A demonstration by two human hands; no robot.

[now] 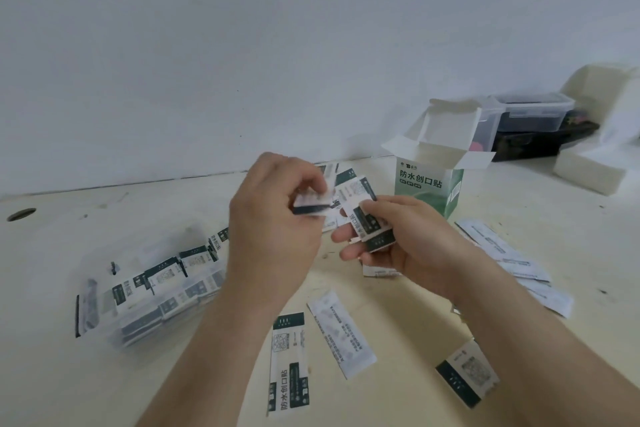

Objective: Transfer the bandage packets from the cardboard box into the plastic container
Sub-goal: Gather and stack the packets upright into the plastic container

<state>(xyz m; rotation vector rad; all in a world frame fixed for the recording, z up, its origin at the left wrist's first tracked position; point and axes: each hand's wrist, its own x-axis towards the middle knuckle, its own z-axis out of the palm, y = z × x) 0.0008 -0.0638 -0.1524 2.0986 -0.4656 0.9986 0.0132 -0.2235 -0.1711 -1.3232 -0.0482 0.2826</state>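
Note:
A green-and-white cardboard box point(429, 187) stands open at the table's back right. On the left sits a clear plastic container point(104, 305) holding several white-and-green bandage packets point(166, 274). In the middle of the view, above the table, my left hand point(273, 229) pinches a small stack of packets point(313, 206). My right hand point(408, 239) holds another stack of packets point(367, 218) right beside it. Loose packets lie on the table in front: one point(287, 360), one point(341, 333) and one point(467, 374).
More loose packets point(512, 253) are spread at the right. Behind the cardboard box stands a second clear container point(533, 111) over a dark case point(540, 142), with white boxes point(588, 170) beside them. A hole point(21, 214) is in the tabletop at far left. A white wall runs behind.

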